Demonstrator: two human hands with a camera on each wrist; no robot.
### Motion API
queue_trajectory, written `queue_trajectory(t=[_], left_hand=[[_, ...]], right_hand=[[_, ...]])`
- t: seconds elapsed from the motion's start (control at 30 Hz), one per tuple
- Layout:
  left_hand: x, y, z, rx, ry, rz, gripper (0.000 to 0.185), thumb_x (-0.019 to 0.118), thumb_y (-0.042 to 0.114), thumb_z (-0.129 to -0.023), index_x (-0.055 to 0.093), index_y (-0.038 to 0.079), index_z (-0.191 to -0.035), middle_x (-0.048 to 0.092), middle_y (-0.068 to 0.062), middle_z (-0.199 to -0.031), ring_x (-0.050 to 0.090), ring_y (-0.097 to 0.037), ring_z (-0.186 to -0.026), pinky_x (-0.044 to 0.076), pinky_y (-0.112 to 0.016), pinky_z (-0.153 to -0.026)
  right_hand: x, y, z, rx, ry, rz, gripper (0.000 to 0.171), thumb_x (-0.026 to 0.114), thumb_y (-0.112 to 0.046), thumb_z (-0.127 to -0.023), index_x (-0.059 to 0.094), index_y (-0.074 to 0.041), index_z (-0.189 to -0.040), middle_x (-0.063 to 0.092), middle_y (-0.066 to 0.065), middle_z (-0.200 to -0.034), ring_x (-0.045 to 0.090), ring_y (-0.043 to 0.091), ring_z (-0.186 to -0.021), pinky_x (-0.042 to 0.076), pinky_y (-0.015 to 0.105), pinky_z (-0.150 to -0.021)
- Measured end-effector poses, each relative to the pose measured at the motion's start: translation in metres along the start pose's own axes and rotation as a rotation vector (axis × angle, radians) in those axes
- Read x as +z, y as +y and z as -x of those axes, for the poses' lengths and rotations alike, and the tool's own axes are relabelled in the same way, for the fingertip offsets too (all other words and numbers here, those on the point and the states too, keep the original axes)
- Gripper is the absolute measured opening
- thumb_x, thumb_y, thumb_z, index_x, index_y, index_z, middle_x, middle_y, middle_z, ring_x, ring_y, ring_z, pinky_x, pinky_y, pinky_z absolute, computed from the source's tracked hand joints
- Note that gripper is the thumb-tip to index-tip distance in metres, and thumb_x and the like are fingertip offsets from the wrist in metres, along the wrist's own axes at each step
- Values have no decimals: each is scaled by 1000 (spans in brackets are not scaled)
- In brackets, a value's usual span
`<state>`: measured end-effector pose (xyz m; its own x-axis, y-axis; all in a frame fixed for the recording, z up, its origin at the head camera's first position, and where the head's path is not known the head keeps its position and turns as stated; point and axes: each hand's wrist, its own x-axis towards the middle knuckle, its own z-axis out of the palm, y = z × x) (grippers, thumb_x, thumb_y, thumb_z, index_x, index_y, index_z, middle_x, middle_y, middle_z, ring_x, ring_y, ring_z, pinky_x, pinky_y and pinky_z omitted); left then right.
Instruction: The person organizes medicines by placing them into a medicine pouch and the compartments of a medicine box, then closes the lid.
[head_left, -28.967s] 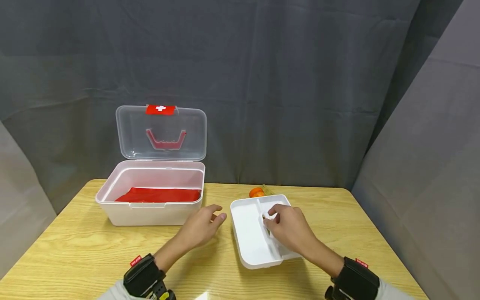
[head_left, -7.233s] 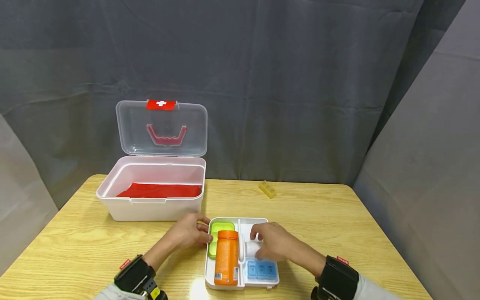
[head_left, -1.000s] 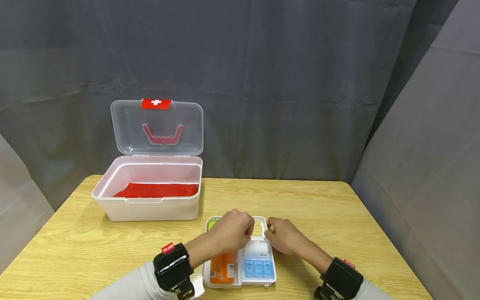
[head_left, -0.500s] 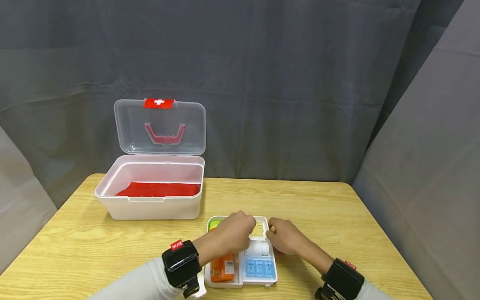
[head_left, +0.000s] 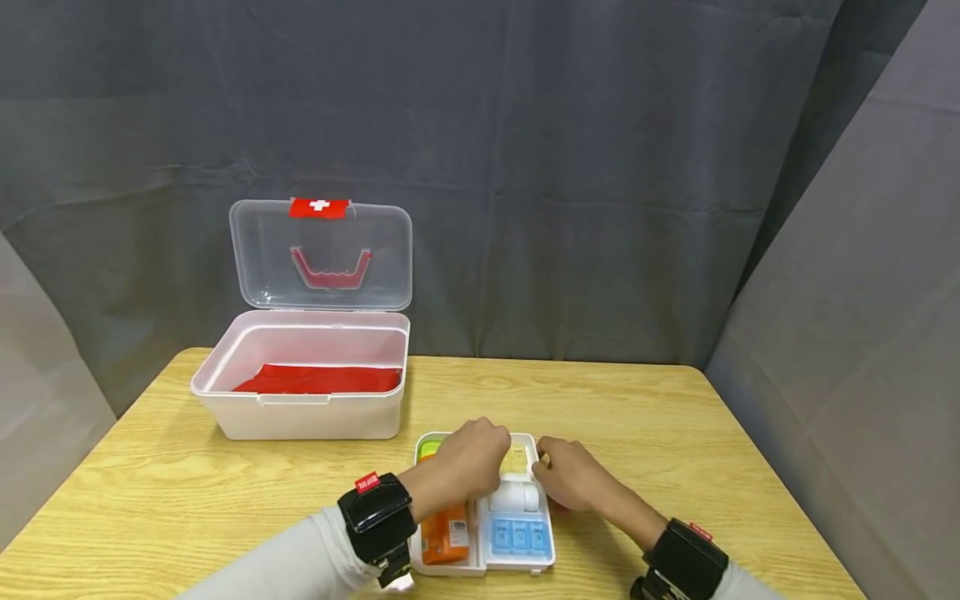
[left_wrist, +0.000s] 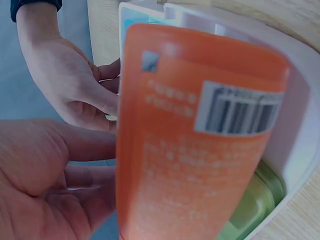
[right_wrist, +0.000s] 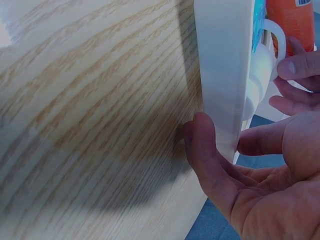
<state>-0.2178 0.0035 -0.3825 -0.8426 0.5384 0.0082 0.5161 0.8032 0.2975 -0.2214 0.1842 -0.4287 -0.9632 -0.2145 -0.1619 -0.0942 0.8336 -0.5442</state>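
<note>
The white divided tray (head_left: 450,572) lies on the table. My left hand (head_left: 472,458) reaches across its middle and pinches the white arched handle (right_wrist: 280,37) on the divider; the left wrist view hides its fingertips behind the orange bottle (left_wrist: 200,150). With thumb and finger, my right hand (head_left: 570,475) pinches the tray's right side wall. The bottle lies in the left compartment, partly over a green pill box (left_wrist: 255,200). On the right side sit a yellow pill box (head_left: 516,460), a white cylinder (head_left: 515,497) and a blue pill box (head_left: 520,537).
A white first-aid box (head_left: 300,421) stands at the back left with its clear lid (head_left: 330,237) raised. Inside it lies a flat red packet (head_left: 318,380). A grey curtain (head_left: 480,167) hangs behind the wooden table (head_left: 150,483).
Long ago the tray was bare; now it is filled. The yellow pill box went from the table's back into it. My left hand left the tray's left side for the handle; lately both hands barely move.
</note>
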Motion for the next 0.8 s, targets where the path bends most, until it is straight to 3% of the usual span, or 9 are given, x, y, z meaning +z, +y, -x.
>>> queue_trajectory(t=[0.23,0.5,0.8], left_hand=[[1,1,-3,-33,-25,1,21,72,-3,-82,60,8,-69,39,2,-61,38,-12,-53,30,-22,-45],[2,4,-5,-74,-49,-2,24,69,-3,-80,57,10,-65,42,1,-62,40,-12,-54,32,-22,-43],[7,6,-7,-127,-110,-5,8,71,1,-86,68,6,-81,53,-3,-68,48,-14,-56,38,-22,-44]], right_hand=[[1,1,0,-12,-4,-8,16,54,-10,-99,61,0,-109,60,4,-65,56,15,-44,41,26,-41],[1,3,1,-37,-45,-89,19,48,-8,-101,58,5,-110,62,9,-55,61,21,-38,50,33,-38],[3,4,1,-55,-51,-119,19,47,-7,-100,58,6,-110,62,9,-54,61,21,-37,52,36,-39]])
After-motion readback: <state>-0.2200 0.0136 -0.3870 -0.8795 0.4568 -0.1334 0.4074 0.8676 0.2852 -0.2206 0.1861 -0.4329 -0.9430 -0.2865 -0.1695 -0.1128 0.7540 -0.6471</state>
